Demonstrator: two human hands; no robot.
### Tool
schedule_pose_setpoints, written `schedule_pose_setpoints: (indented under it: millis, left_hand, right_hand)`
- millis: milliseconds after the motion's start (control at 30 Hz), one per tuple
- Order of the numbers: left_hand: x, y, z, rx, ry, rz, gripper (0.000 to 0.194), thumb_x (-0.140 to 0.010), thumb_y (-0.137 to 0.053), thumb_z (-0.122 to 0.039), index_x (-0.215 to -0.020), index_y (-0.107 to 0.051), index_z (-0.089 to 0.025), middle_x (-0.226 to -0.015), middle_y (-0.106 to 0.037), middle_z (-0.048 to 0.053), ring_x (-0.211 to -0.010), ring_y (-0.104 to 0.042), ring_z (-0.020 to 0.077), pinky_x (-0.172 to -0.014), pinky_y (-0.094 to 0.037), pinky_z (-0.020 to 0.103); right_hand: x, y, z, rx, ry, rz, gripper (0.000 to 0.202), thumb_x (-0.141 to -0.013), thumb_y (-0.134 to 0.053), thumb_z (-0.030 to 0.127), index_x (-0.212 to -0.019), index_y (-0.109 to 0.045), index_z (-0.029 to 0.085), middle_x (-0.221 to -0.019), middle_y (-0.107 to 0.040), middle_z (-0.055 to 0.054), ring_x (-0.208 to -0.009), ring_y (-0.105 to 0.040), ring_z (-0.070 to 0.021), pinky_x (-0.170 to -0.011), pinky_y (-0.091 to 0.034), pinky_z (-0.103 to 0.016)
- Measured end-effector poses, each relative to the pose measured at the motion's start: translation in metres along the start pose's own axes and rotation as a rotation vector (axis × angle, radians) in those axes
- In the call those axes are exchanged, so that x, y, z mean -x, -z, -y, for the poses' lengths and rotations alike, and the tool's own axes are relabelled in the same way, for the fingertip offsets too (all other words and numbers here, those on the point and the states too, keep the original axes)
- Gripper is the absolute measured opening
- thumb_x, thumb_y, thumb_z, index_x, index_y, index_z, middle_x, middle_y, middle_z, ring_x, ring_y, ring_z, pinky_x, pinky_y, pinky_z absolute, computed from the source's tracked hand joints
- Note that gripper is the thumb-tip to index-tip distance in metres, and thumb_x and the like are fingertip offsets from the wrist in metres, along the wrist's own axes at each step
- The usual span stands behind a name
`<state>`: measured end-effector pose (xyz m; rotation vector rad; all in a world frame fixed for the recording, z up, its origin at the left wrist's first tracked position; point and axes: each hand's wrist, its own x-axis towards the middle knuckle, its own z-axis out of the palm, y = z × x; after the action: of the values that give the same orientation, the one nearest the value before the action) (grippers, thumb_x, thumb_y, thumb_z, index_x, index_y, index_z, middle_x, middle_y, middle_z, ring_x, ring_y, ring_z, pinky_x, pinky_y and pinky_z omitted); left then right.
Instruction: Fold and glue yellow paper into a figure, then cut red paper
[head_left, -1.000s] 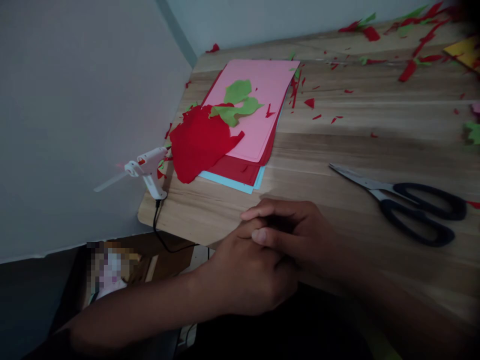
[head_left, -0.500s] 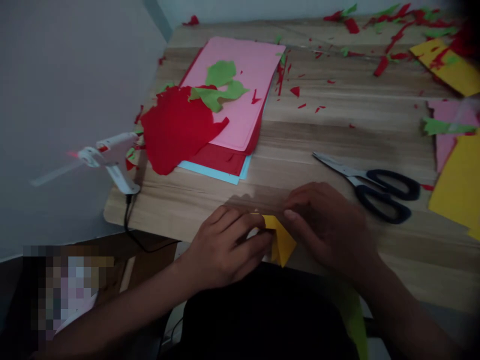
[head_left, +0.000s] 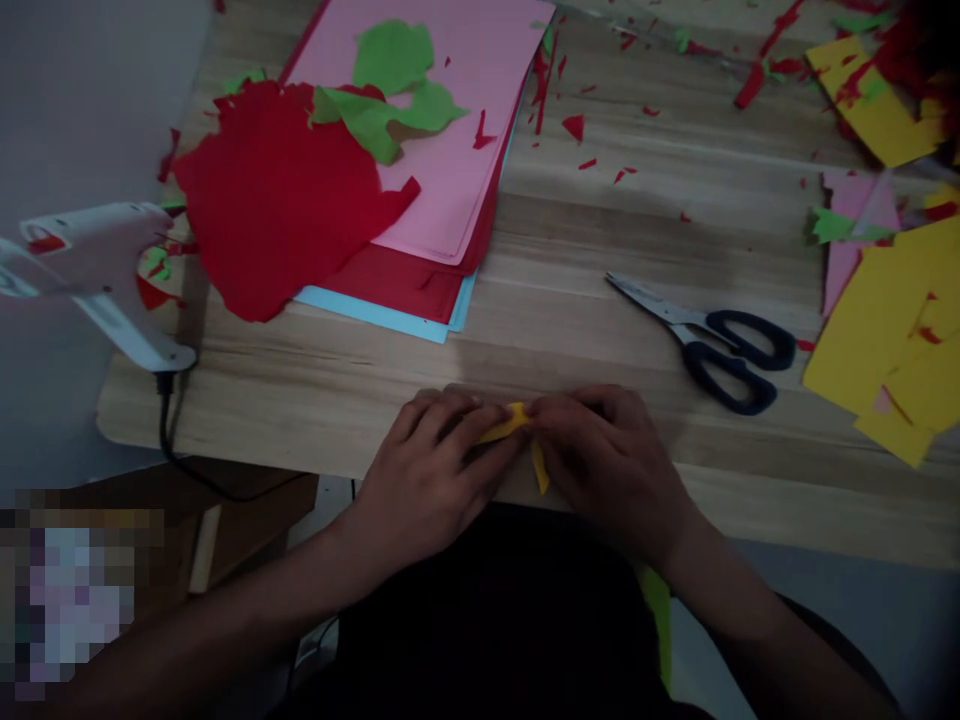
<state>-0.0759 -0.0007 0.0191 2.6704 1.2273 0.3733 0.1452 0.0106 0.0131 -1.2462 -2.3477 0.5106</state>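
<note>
At the table's front edge, both hands meet over a small piece of yellow paper point(head_left: 540, 468). My left hand point(head_left: 435, 470) has its fingers closed on the paper's left part. From the other side my right hand point(head_left: 607, 450) pinches it, thumb and fingertips pressed close to the left fingertips. Much of the paper is hidden under the fingers; a narrow strip hangs down between the hands. Scissors point(head_left: 697, 340) with dark blue handles lie slightly open beyond my right hand, touching neither hand.
Pink sheets point(head_left: 480, 190) top a paper stack, with a red cut piece point(head_left: 277, 200) and green scraps point(head_left: 394, 60) on it. A white glue gun point(head_left: 112, 270) stands at the left edge, its cord point(head_left: 225, 495) hanging off. Yellow sheets point(head_left: 862, 330) lie right among red bits.
My right hand has moved left and taken hold of the yellow paper, which is now mostly covered. The view has tilted down and shifted, so the tabletop things appear higher and further left.
</note>
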Motion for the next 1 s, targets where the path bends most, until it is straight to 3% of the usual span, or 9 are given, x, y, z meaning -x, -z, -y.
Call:
schedule_pose_setpoints:
  millis: [200, 300, 467, 600, 800, 900, 1000]
  left_hand:
    - [0.007, 0.000, -0.015, -0.071, 0.041, 0.010, 0.043, -0.091, -0.061, -0.024, -0.134, -0.059, -0.023, -0.137, -0.063, 0.002, -0.122, -0.054, 0.0287, -0.105, -0.039, 0.047]
    - [0.010, -0.001, -0.022, -0.111, 0.049, -0.025, 0.047, -0.092, -0.060, -0.026, -0.138, -0.056, -0.018, -0.138, -0.062, 0.004, -0.126, -0.053, 0.0289, -0.104, -0.039, 0.045]
    - [0.003, -0.002, -0.019, 0.010, 0.010, -0.072, 0.033, -0.091, -0.062, -0.024, -0.124, -0.065, -0.019, -0.122, -0.072, 0.004, -0.102, -0.062, 0.0256, -0.081, -0.046, 0.039]
    - [-0.001, -0.002, -0.009, 0.138, 0.028, -0.146, 0.028, -0.091, -0.063, -0.019, -0.118, -0.066, -0.021, -0.099, -0.076, 0.002, -0.083, -0.061, 0.0192, -0.075, -0.047, 0.034]
    - [-0.014, -0.004, -0.007, 0.201, 0.206, -0.099, 0.028, -0.094, -0.058, -0.024, -0.120, -0.065, -0.020, -0.106, -0.068, 0.007, -0.094, -0.060, 0.0202, -0.080, -0.049, 0.033]
    - [-0.018, -0.008, -0.009, 0.139, 0.192, -0.096, 0.020, -0.093, -0.058, -0.023, -0.109, -0.070, -0.024, -0.095, -0.067, 0.004, -0.086, -0.058, 0.0196, -0.076, -0.045, 0.034]
    - [-0.016, -0.013, -0.009, 0.134, 0.168, -0.145, 0.013, -0.093, -0.059, -0.024, -0.097, -0.071, -0.023, -0.086, -0.067, 0.003, -0.080, -0.055, 0.0183, -0.073, -0.041, 0.033]
  right_hand:
    - [0.045, 0.013, -0.008, 0.011, -0.036, -0.016, 0.032, -0.084, -0.063, 0.011, -0.112, -0.062, 0.028, -0.109, -0.075, -0.003, -0.097, -0.062, -0.0259, -0.083, -0.054, -0.044]
    - [0.059, 0.019, -0.005, 0.002, -0.119, -0.052, 0.031, -0.082, -0.066, 0.011, -0.107, -0.063, 0.029, -0.096, -0.074, -0.004, -0.091, -0.063, -0.0269, -0.077, -0.054, -0.043]
    - [0.038, 0.004, 0.015, 0.142, -0.290, -0.153, 0.028, -0.088, -0.064, 0.028, -0.115, -0.065, 0.018, -0.105, -0.066, -0.013, -0.096, -0.059, -0.0292, -0.087, -0.048, -0.047]
    - [0.015, -0.003, 0.030, 0.200, -0.359, -0.094, 0.016, -0.091, -0.059, 0.029, -0.101, -0.066, 0.018, -0.100, -0.063, -0.012, -0.093, -0.056, -0.0285, -0.084, -0.046, -0.045]
    - [0.008, 0.003, 0.031, 0.149, -0.349, 0.059, 0.012, -0.093, -0.059, 0.030, -0.088, -0.059, 0.020, -0.089, -0.061, -0.008, -0.086, -0.053, -0.0263, -0.080, -0.042, -0.042]
    - [0.010, 0.001, 0.024, 0.029, -0.296, 0.019, 0.008, -0.093, -0.059, 0.027, -0.089, -0.058, 0.021, -0.084, -0.063, -0.005, -0.082, -0.055, -0.0231, -0.079, -0.040, -0.039]
    - [0.011, -0.001, 0.020, -0.045, -0.333, -0.027, 0.005, -0.092, -0.062, 0.026, -0.093, -0.062, 0.021, -0.083, -0.066, -0.003, -0.081, -0.057, -0.0212, -0.080, -0.041, -0.037]
